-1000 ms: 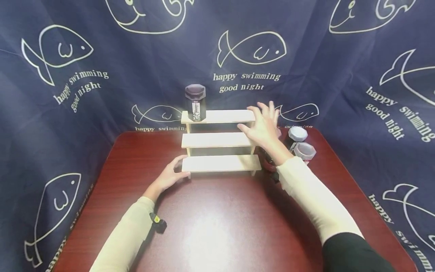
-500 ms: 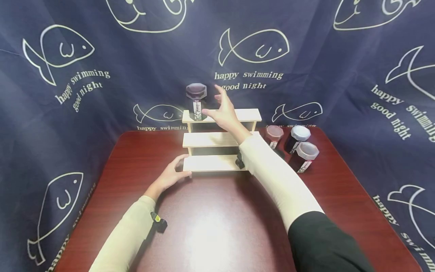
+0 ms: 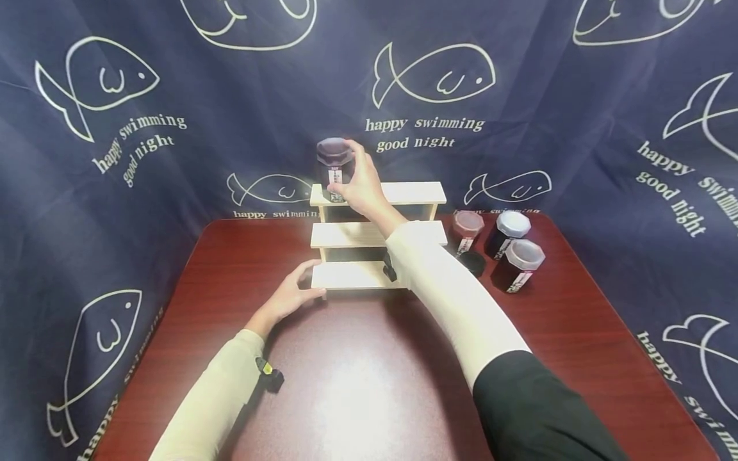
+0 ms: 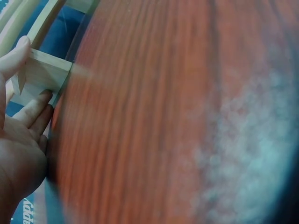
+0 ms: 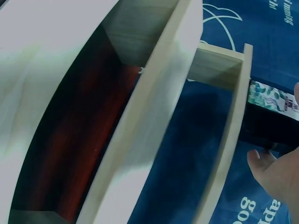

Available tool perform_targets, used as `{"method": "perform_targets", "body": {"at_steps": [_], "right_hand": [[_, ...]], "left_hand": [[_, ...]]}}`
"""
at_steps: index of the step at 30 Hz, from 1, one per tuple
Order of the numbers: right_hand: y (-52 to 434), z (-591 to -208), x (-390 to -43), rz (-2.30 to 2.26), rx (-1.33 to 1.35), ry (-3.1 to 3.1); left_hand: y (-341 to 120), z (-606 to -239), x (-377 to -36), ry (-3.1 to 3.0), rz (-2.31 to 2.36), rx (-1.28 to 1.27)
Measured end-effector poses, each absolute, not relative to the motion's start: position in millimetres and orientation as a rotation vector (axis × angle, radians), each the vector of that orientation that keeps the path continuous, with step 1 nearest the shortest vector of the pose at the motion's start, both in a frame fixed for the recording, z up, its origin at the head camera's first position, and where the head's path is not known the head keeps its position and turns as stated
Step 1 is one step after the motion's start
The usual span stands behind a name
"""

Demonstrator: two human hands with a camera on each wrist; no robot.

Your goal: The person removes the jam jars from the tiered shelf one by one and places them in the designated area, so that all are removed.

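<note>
A three-tier wooden display shelf [image 3: 346,275] stands at the back of the table. At its left end my left hand [image 3: 286,296] holds the lowest step, thumb at the front and fingers behind. The left wrist view shows that hand [image 4: 21,154] against the pale wood. A dark jar with an octagonal lid [image 3: 333,153] and a white label sits upright at the left of the top step. My right hand [image 3: 366,186] grips its right side, thumb by the label and a finger at the lid. In the right wrist view the jar [image 5: 268,123] is partly cut off.
Right of the shelf stand a jar with a reddish lid [image 3: 468,224], a jar with a pale lid [image 3: 512,225] and another pale-lidded jar [image 3: 523,256]. A round black object [image 3: 473,262] lies beside them. A blue fish-print curtain [image 3: 259,115] hangs behind the red-brown table [image 3: 230,256].
My right hand has moved left from the shelf's right end to the jar on the top step and taken hold of it. The left hand has stayed at the lowest step.
</note>
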State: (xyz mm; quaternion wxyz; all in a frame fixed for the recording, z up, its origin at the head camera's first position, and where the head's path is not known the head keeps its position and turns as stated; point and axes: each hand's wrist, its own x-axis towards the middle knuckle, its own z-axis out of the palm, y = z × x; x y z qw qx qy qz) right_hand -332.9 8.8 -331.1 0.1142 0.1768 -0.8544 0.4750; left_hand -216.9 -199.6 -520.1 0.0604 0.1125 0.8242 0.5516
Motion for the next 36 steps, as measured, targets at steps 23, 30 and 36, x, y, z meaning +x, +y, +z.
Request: {"method": "perform_targets", "body": {"at_steps": [23, 30, 36], "right_hand": [[-9.7, -355.0, -336.3, 1.34, 0.476, -2.376], [-11.7, -357.5, -338.9, 1.315, 0.447, -2.332], [-3.4, -353.2, -338.7, 1.372, 0.402, -2.347]], "left_hand": [[-203.0, -512.1, -211.2, 2.523, 1.691, 0.372], [-196.4, -480.9, -196.3, 2.515, 1.668, 0.387], [-196.2, -481.2, -196.8, 2.485, 1.696, 0.395]]}}
